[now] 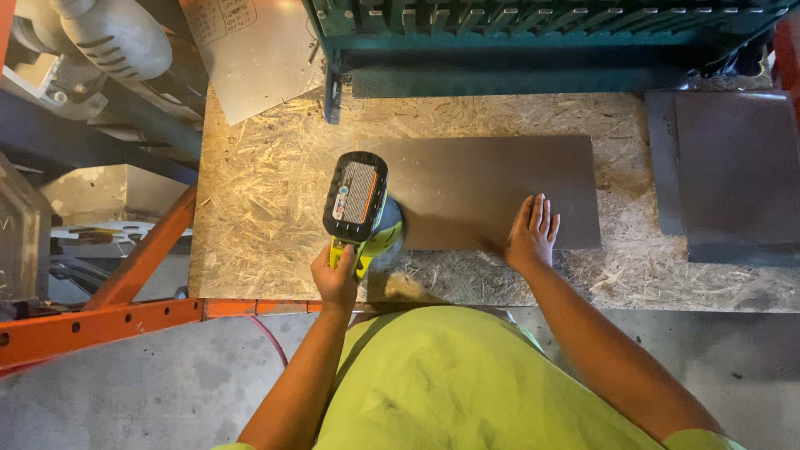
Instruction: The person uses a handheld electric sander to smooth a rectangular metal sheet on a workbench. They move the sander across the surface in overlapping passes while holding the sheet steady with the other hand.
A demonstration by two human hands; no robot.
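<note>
My left hand (335, 279) is wrapped shut around the grip of the cordless sander (361, 208), top-heavy I judge, at the left end of the thin, stiff, slick-looking metal sheet (487, 192) that my open right hand (531, 235) presses flat on the chipboard bench (267, 192).

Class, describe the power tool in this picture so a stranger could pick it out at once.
On the chipboard bench, find the dark metal sheet under the right hand. At its left end sits the tool, gripped by the left hand. Unlike anything nearby, it is lime green with a black battery pack.
</note>
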